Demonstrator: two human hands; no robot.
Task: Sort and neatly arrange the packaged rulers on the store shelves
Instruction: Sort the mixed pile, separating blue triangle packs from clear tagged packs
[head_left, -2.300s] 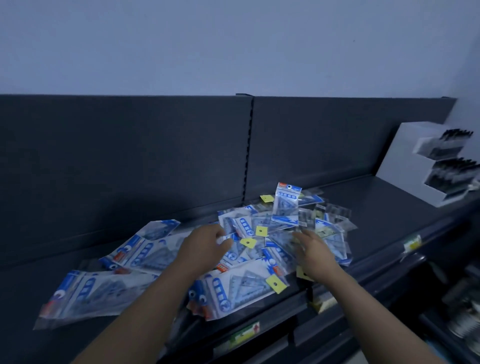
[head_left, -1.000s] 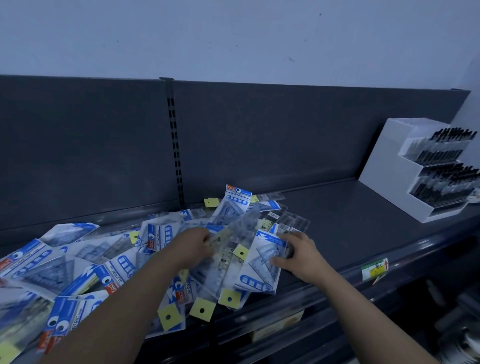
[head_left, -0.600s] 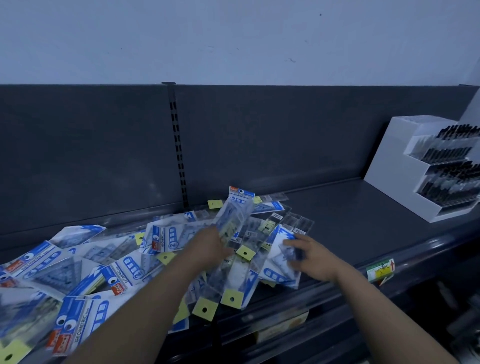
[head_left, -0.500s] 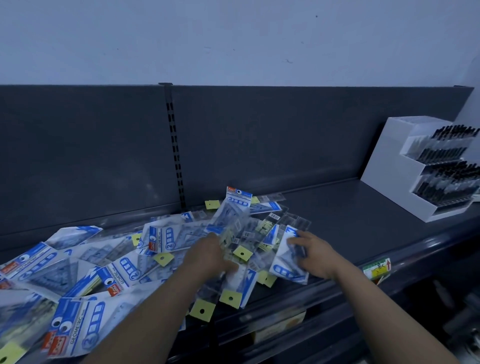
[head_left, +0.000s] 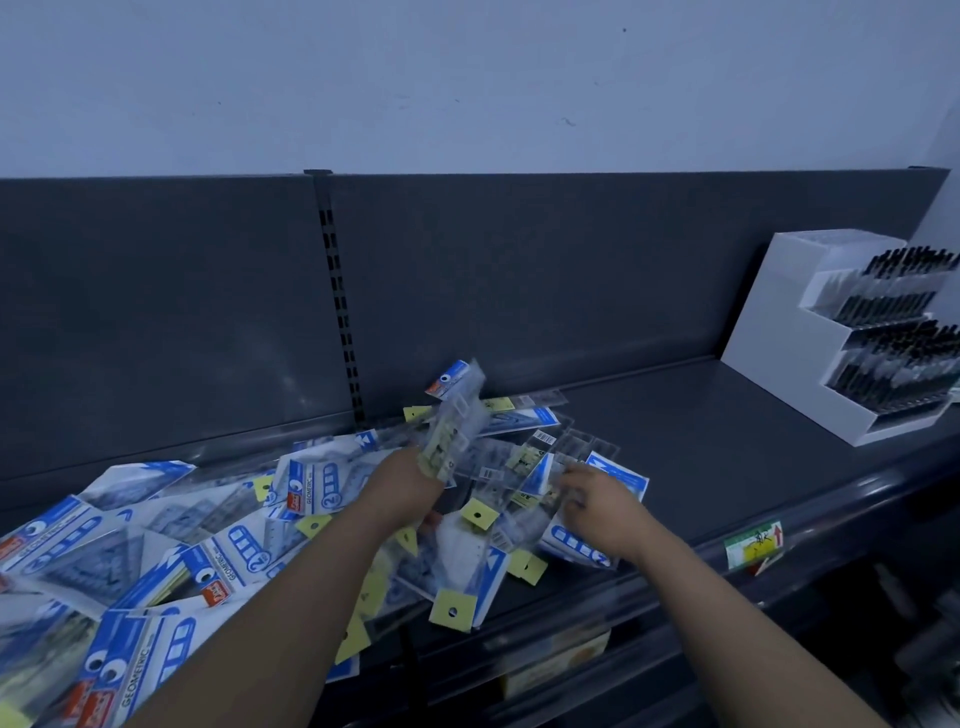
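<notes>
While clutching a loose fan of clear ruler packs in left hand grip, above the pile on the shelf — could shed slick sleeves. Right hand grip: curled onto pkgs at pile's right, can't tell if pinched. Overhanging front-edge pkgs — prob slide off if nudged.

I see a dark grey shelf running across the lower half of the frame. A loose heap of packaged rulers covers its left and centre. They overlap at all angles, and several hang past the front edge. At the right, 1 white stepped display stand holds black pens, well apart from the heap. A price label sits on the front lip at lower right.
</notes>
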